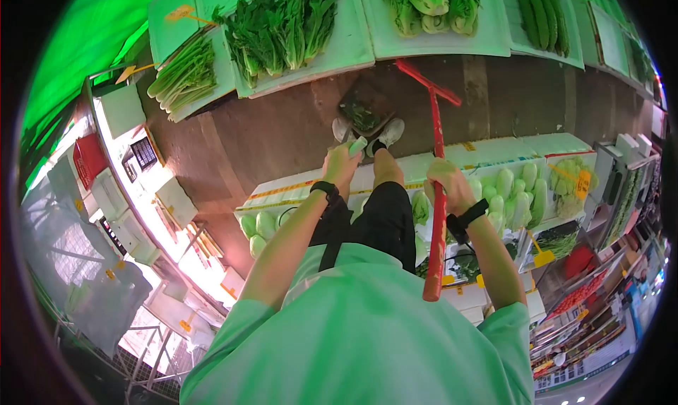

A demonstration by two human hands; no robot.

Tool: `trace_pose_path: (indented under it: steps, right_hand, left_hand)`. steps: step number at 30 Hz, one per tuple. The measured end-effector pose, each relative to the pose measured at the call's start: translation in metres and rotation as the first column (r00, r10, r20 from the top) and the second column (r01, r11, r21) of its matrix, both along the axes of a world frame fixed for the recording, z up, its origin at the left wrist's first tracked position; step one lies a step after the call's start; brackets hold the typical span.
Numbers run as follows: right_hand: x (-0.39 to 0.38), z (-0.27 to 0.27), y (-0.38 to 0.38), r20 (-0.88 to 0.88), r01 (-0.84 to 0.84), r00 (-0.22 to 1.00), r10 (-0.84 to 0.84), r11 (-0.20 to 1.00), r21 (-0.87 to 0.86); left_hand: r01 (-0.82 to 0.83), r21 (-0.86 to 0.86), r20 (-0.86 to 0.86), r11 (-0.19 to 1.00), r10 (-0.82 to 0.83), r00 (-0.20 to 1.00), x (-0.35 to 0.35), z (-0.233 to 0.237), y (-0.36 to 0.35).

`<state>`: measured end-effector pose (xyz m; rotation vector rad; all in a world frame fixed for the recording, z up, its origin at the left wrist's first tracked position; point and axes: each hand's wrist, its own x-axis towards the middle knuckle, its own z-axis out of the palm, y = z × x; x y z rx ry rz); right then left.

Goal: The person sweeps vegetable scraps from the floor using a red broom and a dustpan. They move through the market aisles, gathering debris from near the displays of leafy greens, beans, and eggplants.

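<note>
My right hand is wrapped round the long handle of a red broom. The broom's T-shaped head rests over the floor near the far stall, and its handle end passes back beside my body. In my left hand is the pale upper end of a dustpan handle, fingers closed round it. Down between my shoes sits a dark dustpan with green leaf scraps in it. Most of its handle is hidden from above.
Across the brown aisle, white trays hold leafy greens, cabbages and long green gourds. Close beside my legs runs a stall with pale cabbages in white boxes. White crates stand at left.
</note>
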<state>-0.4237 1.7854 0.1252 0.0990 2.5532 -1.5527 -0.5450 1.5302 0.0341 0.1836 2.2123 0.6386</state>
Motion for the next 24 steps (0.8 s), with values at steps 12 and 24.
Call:
trace_pose_path:
  steps: [12, 24]
  right_hand:
    - [0.016, -0.028, -0.015, 0.029, -0.258, 0.964, 0.263, 0.959, -0.116]
    - [0.036, 0.034, -0.006, 0.121, -0.058, 0.990, 0.074, 0.990, -0.131]
  left_hand:
    - [-0.127, -0.029, -0.014, 0.992, 0.126, 0.992, 0.025, -0.021, -0.002]
    - [-0.002, -0.115, -0.149, 0.993, -0.016, 0.989, 0.019, -0.013, -0.032]
